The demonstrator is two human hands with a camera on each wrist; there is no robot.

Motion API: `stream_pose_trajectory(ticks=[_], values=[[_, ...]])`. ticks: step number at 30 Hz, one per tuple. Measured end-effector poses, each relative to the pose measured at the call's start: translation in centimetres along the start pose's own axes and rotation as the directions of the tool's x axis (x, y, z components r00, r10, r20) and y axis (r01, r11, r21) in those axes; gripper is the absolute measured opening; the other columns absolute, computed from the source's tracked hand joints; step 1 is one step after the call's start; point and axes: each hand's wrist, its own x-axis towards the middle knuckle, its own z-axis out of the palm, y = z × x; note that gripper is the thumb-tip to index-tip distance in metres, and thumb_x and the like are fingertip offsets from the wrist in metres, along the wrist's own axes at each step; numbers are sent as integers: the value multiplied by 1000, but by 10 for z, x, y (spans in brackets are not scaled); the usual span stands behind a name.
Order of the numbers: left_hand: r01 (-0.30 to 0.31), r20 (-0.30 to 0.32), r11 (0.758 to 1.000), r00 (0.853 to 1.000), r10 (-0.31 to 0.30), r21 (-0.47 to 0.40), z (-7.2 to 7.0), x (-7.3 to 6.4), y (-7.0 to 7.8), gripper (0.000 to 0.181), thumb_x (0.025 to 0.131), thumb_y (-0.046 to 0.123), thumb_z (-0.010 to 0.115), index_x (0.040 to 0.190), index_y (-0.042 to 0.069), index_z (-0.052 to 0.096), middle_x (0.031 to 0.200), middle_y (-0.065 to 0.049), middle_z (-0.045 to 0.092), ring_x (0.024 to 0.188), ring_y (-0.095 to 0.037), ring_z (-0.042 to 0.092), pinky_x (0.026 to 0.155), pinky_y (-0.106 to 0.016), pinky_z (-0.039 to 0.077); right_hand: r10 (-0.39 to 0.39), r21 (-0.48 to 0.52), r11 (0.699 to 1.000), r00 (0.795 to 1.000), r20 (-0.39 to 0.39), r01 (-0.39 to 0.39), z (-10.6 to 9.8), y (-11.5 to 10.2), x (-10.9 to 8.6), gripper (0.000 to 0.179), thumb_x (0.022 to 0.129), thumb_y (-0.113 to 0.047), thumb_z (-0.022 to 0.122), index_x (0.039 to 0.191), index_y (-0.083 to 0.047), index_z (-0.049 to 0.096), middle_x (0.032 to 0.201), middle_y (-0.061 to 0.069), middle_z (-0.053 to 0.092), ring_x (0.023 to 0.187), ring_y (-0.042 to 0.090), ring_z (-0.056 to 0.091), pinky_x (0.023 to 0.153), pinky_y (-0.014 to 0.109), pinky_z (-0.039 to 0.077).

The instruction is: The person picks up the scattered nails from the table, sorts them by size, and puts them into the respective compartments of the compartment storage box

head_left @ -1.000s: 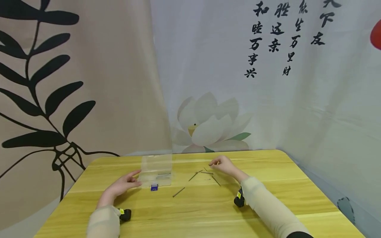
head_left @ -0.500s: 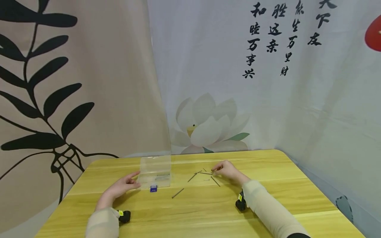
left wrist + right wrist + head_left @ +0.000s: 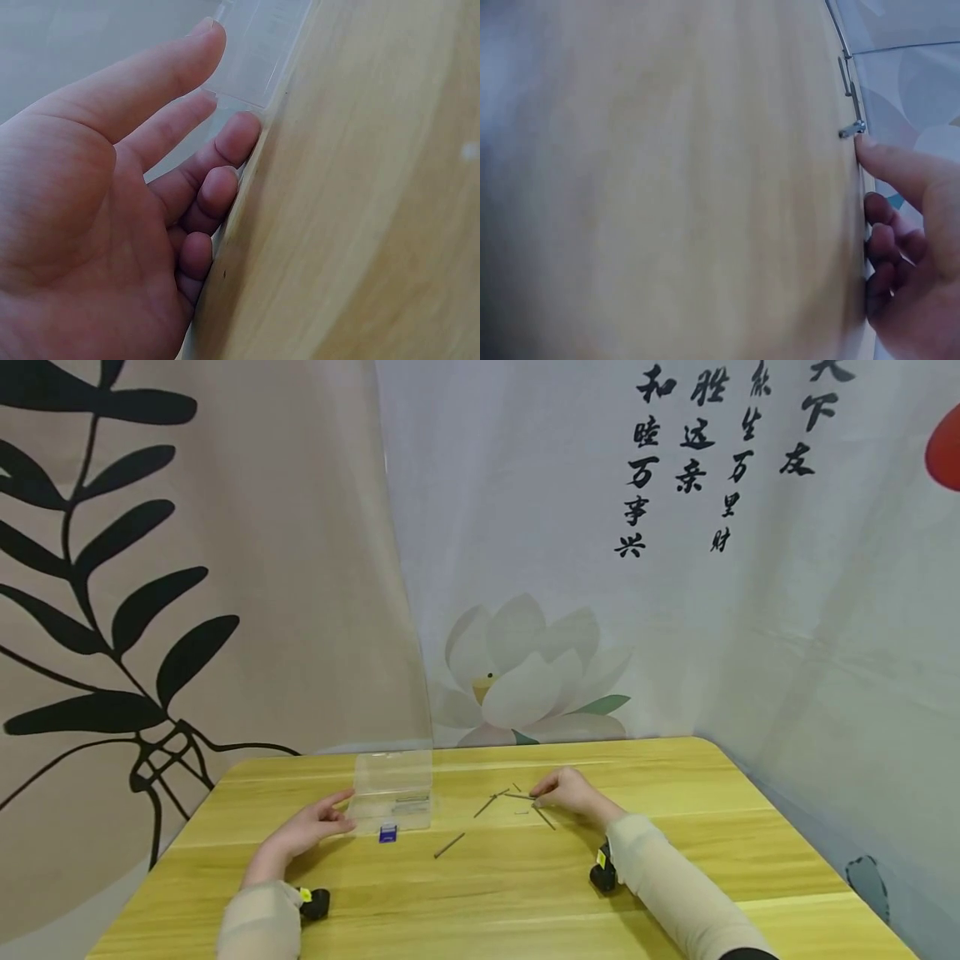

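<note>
A clear plastic box [image 3: 390, 810] with its lid raised stands at the back left of the table, a blue latch [image 3: 387, 833] at its front. My left hand [image 3: 311, 827] rests at the box's left side, thumb and forefinger extended along it; in the left wrist view the other fingers bend loosely. My right hand [image 3: 573, 793] is low among thin, nail-like metal rods [image 3: 491, 803]. Its thumb and fingertips pinch the end of one thin metal rod [image 3: 517, 796]. In the right wrist view the thumb tip meets the metal end [image 3: 849, 131]; the forefinger is mostly hidden.
Several metal pieces lie scattered right of the box, with one rod [image 3: 448, 846] nearer the front. Some slim pieces [image 3: 412, 802] show inside the box. The wooden table [image 3: 465, 910] ends at a printed cloth backdrop [image 3: 525, 568].
My right hand has come down and slightly toward me, from behind the rods to the end of one. The left hand stays at the box; the rods lie where they were.
</note>
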Motion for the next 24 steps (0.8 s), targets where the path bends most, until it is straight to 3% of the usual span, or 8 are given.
stream_pose_trajectory(ticks=[9,24], values=[[2,3,1000,1000,-2,4,1,-2,3,72,93,23,67,150,-1,30,101,-10,55,95,-22,51,90,-43,40,-97,-25,995,995,-25,97,0,1,-4,7,82,-11,77,88,-9,79,89,1,72,87,17,64,80,38,50],[10,-5,1000,1000,-10,19,1,0,1,72,93,23,67,150,0,30,101,-9,55,95,-21,51,89,-43,40,0,-47,999,1000,14,1,-3,-1,1,7,88,-5,69,92,-4,75,92,3,69,88,17,60,82,37,48]])
